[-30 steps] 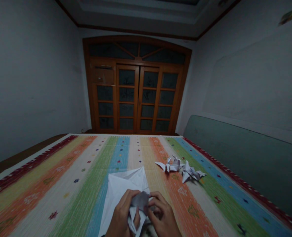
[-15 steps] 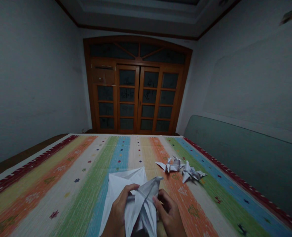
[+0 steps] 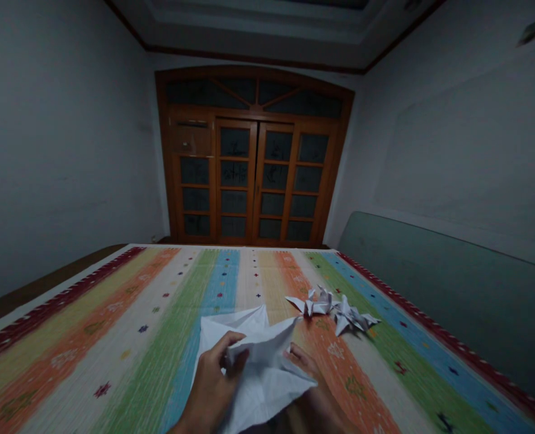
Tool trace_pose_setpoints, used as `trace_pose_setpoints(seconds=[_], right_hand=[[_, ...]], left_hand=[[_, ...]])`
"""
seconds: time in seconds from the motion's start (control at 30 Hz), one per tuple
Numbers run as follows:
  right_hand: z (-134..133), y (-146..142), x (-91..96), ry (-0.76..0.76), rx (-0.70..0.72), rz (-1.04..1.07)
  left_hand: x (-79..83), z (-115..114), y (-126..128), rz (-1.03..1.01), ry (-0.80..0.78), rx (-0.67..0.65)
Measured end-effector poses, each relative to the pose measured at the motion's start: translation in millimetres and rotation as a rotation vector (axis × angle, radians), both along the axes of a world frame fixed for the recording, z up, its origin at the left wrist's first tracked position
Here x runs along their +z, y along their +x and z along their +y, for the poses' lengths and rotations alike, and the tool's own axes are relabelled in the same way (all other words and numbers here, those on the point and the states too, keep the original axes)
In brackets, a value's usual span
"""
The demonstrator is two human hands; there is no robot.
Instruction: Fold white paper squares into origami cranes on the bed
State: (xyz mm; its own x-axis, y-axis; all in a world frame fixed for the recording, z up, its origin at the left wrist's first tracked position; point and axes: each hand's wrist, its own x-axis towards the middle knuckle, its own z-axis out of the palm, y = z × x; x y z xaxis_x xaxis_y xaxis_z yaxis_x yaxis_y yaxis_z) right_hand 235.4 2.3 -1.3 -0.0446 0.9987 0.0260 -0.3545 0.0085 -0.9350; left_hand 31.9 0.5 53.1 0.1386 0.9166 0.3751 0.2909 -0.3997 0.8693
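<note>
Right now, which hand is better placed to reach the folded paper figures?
Likely the right hand: the folded paper figures lie nearer it. The left hand is farther away, gripping the creased paper.

The paper (image 3: 265, 383) is white, the tablecloth (image 3: 154, 349) striped orange, green, blue.

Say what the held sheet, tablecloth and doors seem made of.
Held sheet: matte white paper, by its creases. Tablecloth: probably dull fabric, from its streaky stripes, though printed plastic is possible. Doors: likely wood, perhaps varnished, judging by brown framing.
</note>
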Motion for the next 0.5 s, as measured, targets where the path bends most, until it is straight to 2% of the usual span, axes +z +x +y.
trace_pose_setpoints(seconds=[0.13,0.3,0.4,0.5], right_hand=[[-5,-4,-1.4,-0.105,0.035,-0.034],[-7,-8,0.2,-0.004,-0.022,-0.166],[-12,-6,10.0,0.011,-0.044,-0.206],[-15,1,19.0,0.03,-0.066,-0.292]], left_hand=[[-10.0,0,-3,0.105,0.153,-0.028],[-10.2,-10,0,0.194,0.311,-0.142],[-0.5,-15,1,0.209,0.303,-0.171],[9.4,-13,0,0.132,0.188,-0.139]])
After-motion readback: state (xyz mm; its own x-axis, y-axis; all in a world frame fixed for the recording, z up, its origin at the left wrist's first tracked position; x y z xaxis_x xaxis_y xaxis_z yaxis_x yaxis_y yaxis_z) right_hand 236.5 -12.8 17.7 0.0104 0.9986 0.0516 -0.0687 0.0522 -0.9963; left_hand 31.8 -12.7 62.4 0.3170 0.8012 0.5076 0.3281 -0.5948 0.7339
